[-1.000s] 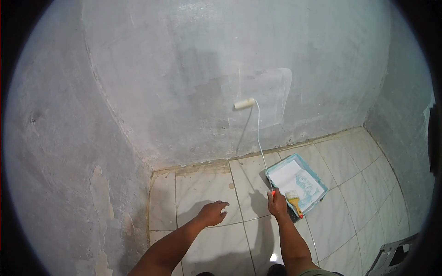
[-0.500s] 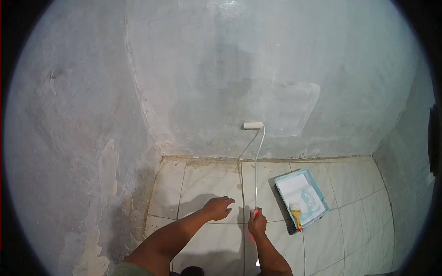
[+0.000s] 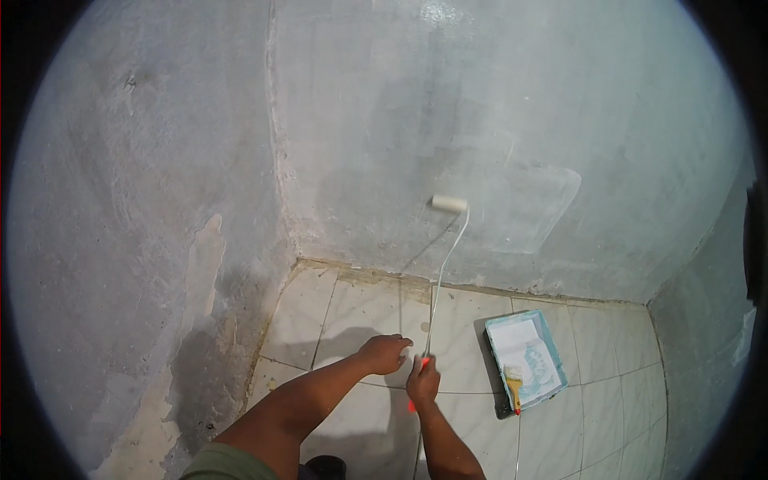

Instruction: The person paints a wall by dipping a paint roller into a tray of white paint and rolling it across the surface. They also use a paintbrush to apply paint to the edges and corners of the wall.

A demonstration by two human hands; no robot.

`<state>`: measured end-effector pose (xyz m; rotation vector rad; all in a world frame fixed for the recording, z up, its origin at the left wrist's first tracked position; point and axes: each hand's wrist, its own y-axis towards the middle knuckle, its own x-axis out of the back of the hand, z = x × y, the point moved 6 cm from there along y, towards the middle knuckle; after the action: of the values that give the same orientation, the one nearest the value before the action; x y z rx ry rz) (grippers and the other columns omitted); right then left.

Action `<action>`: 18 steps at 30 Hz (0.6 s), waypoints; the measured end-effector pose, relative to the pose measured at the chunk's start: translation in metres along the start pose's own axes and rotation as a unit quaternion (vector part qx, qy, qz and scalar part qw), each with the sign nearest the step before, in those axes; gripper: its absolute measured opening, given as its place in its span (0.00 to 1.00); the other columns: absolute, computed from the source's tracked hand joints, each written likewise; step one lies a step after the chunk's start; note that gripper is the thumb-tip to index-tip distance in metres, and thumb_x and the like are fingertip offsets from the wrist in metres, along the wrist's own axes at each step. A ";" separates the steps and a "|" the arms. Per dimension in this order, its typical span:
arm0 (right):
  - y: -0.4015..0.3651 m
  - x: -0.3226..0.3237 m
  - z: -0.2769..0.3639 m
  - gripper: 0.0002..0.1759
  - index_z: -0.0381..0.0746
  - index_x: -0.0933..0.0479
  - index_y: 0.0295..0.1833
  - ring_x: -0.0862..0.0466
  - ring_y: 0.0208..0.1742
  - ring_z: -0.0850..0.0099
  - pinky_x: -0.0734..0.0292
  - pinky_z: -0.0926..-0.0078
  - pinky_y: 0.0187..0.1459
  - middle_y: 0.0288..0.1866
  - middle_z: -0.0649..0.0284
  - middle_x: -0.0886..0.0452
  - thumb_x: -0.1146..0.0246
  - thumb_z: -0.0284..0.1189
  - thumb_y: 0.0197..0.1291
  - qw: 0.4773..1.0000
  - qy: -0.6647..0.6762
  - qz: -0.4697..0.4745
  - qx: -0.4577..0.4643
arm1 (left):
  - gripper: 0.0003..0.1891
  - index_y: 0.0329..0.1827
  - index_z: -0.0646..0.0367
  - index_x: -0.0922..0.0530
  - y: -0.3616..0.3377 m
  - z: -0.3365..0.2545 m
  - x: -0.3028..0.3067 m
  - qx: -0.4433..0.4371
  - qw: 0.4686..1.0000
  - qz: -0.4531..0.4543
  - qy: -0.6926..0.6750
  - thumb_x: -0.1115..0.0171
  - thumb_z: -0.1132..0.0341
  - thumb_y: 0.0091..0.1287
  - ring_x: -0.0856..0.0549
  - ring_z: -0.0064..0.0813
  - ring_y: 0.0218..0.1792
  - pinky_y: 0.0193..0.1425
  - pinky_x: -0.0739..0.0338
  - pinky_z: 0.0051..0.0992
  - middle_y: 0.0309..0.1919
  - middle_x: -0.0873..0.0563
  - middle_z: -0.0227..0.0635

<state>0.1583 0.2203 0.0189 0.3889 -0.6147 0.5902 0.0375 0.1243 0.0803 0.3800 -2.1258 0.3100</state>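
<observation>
My right hand (image 3: 423, 380) is closed round the red handle of a long-framed paint roller (image 3: 450, 203). The pale roller head is at the lower part of the grey back wall (image 3: 360, 216), slightly blurred. Just left of the handle, my left hand (image 3: 386, 354) hangs over the floor with its fingers partly bent and apart, holding nothing. To the right, a blue paint tray (image 3: 538, 316) with white paint sits on the tiles, and a yellow-handled brush (image 3: 514, 388) lies on its left side.
Pale floor tiles (image 3: 360, 416) meet the back wall along a stained edge. A left wall (image 3: 136, 240) with peeling patches and a right wall (image 3: 704, 352) close in the corner. A dark shoe tip (image 3: 326, 466) shows at the bottom.
The view has tilted and shifted. My right hand has moved left, closer to my left hand, and the roller now slants more, its head a little higher on the wall.
</observation>
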 end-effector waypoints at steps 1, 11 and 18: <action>-0.012 -0.002 -0.010 0.20 0.34 0.28 0.55 0.17 0.35 0.36 0.25 0.40 0.38 0.31 0.41 0.16 0.43 0.41 0.74 1.000 -0.001 0.000 0.001 | 0.23 0.66 0.54 0.24 -0.002 0.001 0.000 0.000 1.000 -0.001 -0.001 0.38 0.59 0.70 0.15 0.49 0.55 0.60 0.21 0.45 0.56 0.16 0.44; 0.056 0.017 0.091 0.18 0.34 0.26 0.52 0.17 0.33 0.38 0.26 0.46 0.33 0.28 0.42 0.18 0.43 0.40 0.75 0.996 0.041 -0.047 0.059 | 0.23 0.65 0.54 0.23 -0.004 0.024 0.012 0.017 0.998 -0.047 -0.028 0.37 0.59 0.68 0.16 0.46 0.55 0.60 0.21 0.44 0.55 0.16 0.43; -0.012 -0.034 0.040 0.20 0.33 0.26 0.53 0.16 0.37 0.36 0.25 0.43 0.37 0.32 0.39 0.17 0.42 0.42 0.74 0.999 0.033 0.008 0.006 | 0.23 0.65 0.54 0.23 -0.016 0.044 0.004 0.041 0.999 -0.036 0.003 0.36 0.59 0.67 0.16 0.47 0.57 0.62 0.21 0.43 0.56 0.15 0.44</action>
<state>0.1268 0.1772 0.0253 0.3734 -0.5514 0.6202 0.0080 0.0927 0.0607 0.5003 -2.0940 0.3563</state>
